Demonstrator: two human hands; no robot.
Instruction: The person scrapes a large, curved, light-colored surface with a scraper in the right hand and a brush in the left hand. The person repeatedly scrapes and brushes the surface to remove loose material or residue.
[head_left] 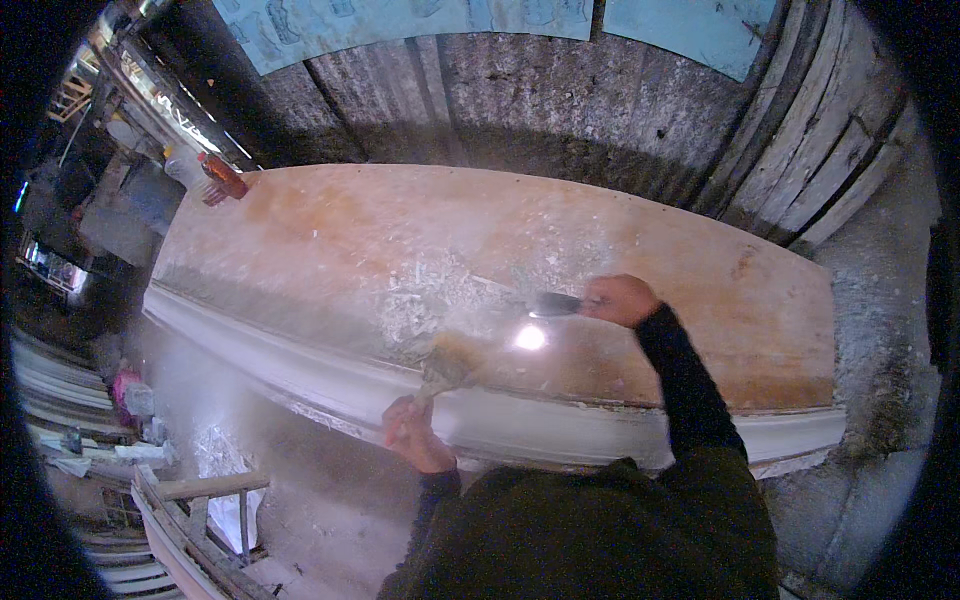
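At the far left, a red-capped bottle leans at the back corner of the board, a long pale-brown sheet whose long axis runs left to right before the person. A white moulding follows the board's near edge, bowed by the lens. Moving right, the left hand is at that moulding, its fingers closed around the lower end of a tan, fibrous tuft, perhaps a brush; blur hides the finer make of it. The tuft points up and slightly right from the grip, away from the body, and overlaps the board's near side. Just beyond it lies the white pile, loose flakes and crumbs near the middle of the board, spread left to right and ahead of the left hand. That hand, through its tuft, looks nearer to the pile's main part than the right one does. Further right, a dark, flat blade points left, toward the pile, its long axis roughly along the board; I cannot tell whether it touches the surface. At its right end, the right hand is curled tight around the handle end, fingers pressed together, with the forearm running back toward the body.
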